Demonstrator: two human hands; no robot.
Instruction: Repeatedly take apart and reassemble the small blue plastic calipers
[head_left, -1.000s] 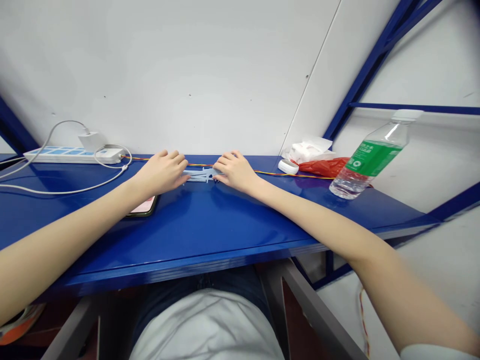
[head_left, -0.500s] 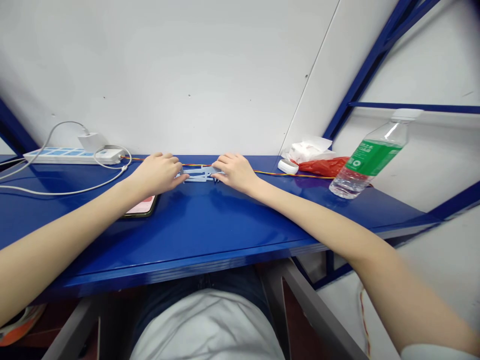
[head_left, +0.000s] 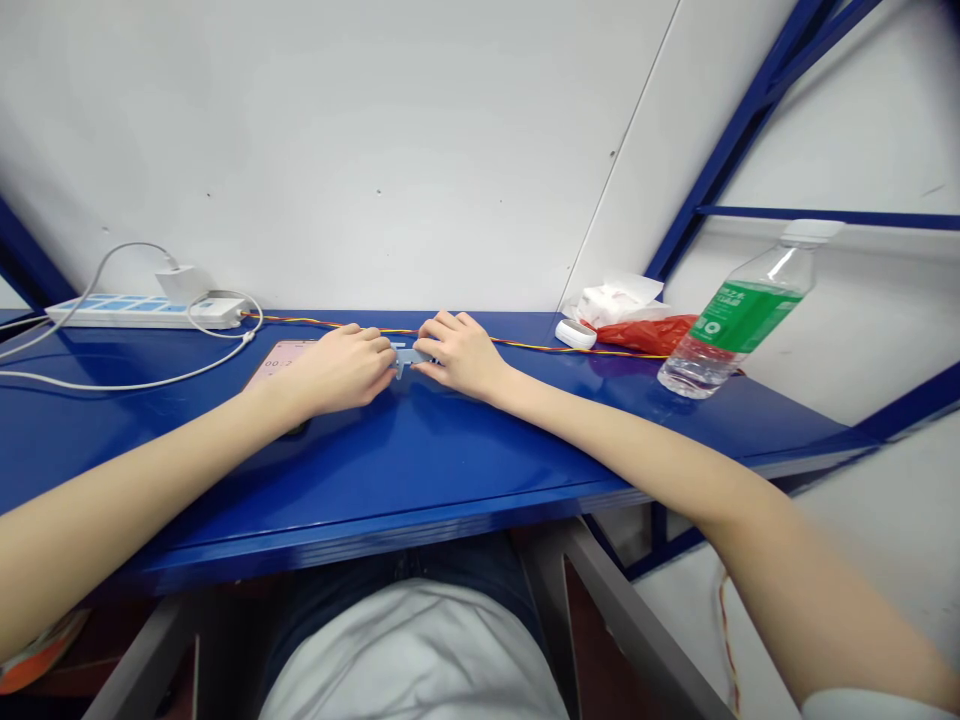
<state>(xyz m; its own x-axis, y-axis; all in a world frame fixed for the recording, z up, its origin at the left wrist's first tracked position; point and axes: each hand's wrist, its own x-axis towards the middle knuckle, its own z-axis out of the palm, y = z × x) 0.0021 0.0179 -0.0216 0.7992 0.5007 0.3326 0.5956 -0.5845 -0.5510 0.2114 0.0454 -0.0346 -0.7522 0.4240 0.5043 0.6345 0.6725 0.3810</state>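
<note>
Between my two hands, just above the blue tabletop, is a small light-blue plastic piece with slim bars (head_left: 405,357). My left hand (head_left: 352,365) is closed over its left end, the fingers bent and hiding most of that side. On the other side my right hand (head_left: 461,355) pinches the right end between thumb and fingers. Only a short middle stretch of the piece shows. A phone (head_left: 276,362) with a lit pinkish screen and digits lies on the table, partly under my left wrist.
A white power strip (head_left: 142,313) with a plugged-in charger and white cable (head_left: 150,385) is at the left. Twisted red-yellow wire (head_left: 525,345) runs along the back. To the right are a white oval object (head_left: 575,334), tissues (head_left: 616,297), a red bag (head_left: 645,333) and a water bottle (head_left: 739,320).
My left hand has moved right and slightly nearer me, closer to my right hand, uncovering more of the phone. Less of the light-blue piece shows now. My right hand has barely shifted.
</note>
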